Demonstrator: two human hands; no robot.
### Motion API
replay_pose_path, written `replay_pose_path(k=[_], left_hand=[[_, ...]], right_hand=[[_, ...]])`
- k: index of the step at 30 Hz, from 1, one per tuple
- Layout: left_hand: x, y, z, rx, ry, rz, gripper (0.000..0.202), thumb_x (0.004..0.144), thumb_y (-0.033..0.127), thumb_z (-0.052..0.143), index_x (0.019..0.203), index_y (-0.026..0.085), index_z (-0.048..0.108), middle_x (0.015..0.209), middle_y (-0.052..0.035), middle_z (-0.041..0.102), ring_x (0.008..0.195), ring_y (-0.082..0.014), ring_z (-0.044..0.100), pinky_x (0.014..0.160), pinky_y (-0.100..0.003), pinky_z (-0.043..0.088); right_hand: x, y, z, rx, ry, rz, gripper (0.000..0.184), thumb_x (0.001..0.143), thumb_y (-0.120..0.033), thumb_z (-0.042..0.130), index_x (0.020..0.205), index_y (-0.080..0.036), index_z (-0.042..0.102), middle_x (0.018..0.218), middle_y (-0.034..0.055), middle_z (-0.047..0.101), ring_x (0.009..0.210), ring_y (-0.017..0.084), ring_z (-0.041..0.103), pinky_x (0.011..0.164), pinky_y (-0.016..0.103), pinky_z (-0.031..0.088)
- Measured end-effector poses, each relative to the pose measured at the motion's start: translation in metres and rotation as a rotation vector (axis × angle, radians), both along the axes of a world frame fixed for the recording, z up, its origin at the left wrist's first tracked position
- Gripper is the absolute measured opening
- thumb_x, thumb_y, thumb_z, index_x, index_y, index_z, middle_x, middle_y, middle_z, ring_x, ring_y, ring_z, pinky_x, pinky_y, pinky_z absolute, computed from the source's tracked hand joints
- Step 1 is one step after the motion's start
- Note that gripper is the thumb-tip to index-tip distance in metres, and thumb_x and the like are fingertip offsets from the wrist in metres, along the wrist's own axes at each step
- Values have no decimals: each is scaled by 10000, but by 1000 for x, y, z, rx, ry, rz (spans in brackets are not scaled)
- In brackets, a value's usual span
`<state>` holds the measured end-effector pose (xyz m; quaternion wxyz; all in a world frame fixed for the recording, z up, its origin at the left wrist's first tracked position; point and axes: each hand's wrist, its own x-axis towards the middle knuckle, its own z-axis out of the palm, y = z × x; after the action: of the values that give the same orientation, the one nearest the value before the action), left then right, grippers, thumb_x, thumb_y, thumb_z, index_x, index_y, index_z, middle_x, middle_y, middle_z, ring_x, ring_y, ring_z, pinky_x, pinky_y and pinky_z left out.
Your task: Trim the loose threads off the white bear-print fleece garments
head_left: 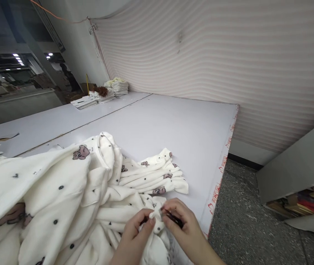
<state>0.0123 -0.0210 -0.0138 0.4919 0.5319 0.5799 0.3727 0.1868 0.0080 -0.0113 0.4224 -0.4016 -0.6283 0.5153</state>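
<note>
A heap of white fleecy garments, printed with brown bears and small dark marks, covers the near left of the table. My left hand pinches a fold of the white fabric between thumb and fingers. Close beside it on the right, my right hand is closed around a small dark tool, whose tip meets the pinched cloth. My fingers hide most of the tool, so its exact kind does not show. Beyond the hands, a gathered garment part lies stretched out on the tabletop.
The pale table has a right edge with red-printed tape. Folded stacks of cloth stand at its far end. Striped fabric hangs behind. On the right, a grey cabinet stands on the speckled floor.
</note>
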Motion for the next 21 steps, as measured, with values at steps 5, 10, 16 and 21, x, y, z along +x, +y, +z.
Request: replay_pose_path(k=[5, 10, 16, 21], left_hand=[[-5, 4, -3, -102, -243, 15, 382, 765, 545, 589, 892, 190, 651, 818, -32, 651, 799, -202, 593, 767, -317, 474], [-4, 4, 2, -114, -172, -41, 396, 808, 562, 539, 788, 174, 612, 717, -8, 562, 731, -170, 530, 694, -266, 440], [3, 3, 23, -47, 176, -121, 280, 881, 444, 473, 1019, 218, 565, 629, 56, 436, 603, -132, 397, 591, -224, 345], [3, 5, 10, -72, 9, -70, 293, 867, 473, 499, 877, 191, 577, 691, 34, 480, 655, -133, 432, 623, -229, 364]], right_hand=[[-17, 4, -6, 1, -7, 12, 88, 839, -272, 648, 885, -205, 681, 864, 20, 674, 777, 166, 607, 704, 244, 467], [-13, -2, -4, 65, -65, 27, 136, 885, -273, 570, 818, -190, 655, 767, 7, 658, 724, 154, 590, 672, 227, 438], [-21, -7, -8, 78, -132, -126, 204, 946, -307, 414, 805, -202, 518, 619, -41, 516, 537, 119, 482, 523, 219, 344], [-18, -8, -13, -47, -40, -149, 194, 909, -368, 496, 808, -202, 512, 639, -36, 523, 584, 130, 510, 527, 206, 382]])
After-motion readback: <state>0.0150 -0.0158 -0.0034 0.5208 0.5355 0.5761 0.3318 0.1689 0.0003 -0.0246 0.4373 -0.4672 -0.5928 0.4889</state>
